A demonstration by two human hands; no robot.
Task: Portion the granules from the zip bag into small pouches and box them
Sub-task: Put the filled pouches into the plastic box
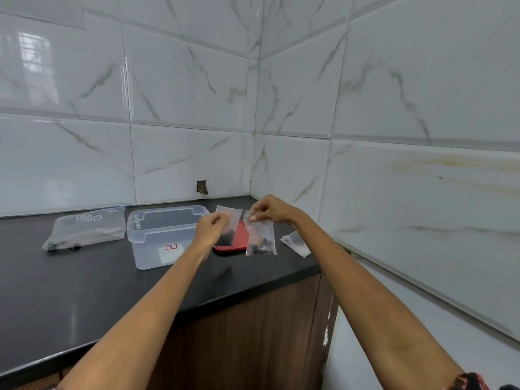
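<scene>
- Two small clear pouches with dark granules hang above the black table (84,282): left hand (209,229) pinches one pouch (228,229), right hand (267,211) pinches the other pouch (260,237).
- Left of them stands an open clear box (157,237); a red lid (239,240) lies behind the pouches.
- The zip bag (84,229) lies far left.
- A third pouch (295,242) lies right.

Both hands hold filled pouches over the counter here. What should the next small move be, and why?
Probably drop the left hand's pouch into the clear box. Both pouches already hold dark granules, the box sits open just left of that hand, and no pouch shows inside it. The right hand pinches its own pouch by the top; whether either is sealed cannot be told.
</scene>
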